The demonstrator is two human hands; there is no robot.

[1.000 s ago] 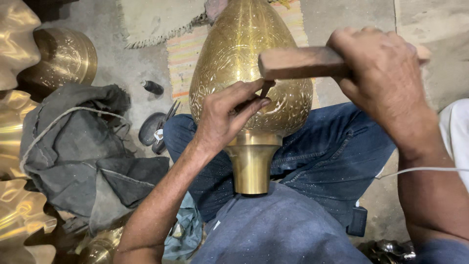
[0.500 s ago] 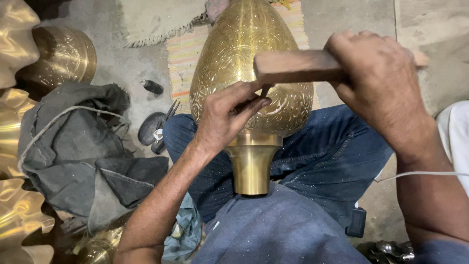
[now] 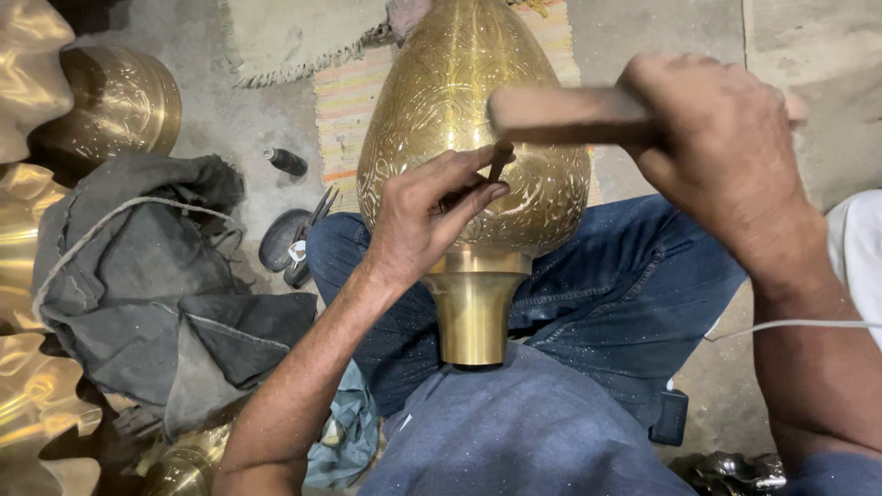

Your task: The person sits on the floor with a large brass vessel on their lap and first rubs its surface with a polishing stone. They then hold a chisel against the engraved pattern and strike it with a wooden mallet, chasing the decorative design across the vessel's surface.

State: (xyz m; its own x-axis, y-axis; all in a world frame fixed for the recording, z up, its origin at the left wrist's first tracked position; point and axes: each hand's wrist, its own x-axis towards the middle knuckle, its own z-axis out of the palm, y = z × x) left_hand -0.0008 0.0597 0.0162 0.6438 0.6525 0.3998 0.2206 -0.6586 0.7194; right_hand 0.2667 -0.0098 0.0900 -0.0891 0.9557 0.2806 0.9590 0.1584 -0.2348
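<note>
A large engraved brass vase [image 3: 459, 101] lies across my lap, its plain neck [image 3: 473, 312] pointing toward me. My left hand [image 3: 427, 216] rests on the vase's belly and pinches a thin dark metal punch [image 3: 499, 161] upright against the engraved surface. My right hand [image 3: 721, 152] grips a wooden mallet [image 3: 565, 115], blurred, with its block hanging just above the punch's top end.
A crumpled grey cloth [image 3: 156, 285] lies at my left. Shiny brass pieces [image 3: 28, 248] line the left edge, with a round brass bowl [image 3: 115, 106] behind. Small dark tools [image 3: 289, 239] lie on the concrete floor. A striped mat [image 3: 344, 101] sits under the vase. A white cord [image 3: 790, 326] crosses my right arm.
The wooden mallet in my right hand has moved slightly up and down over the punch and is now blurred. My left hand and the vase stay in place.
</note>
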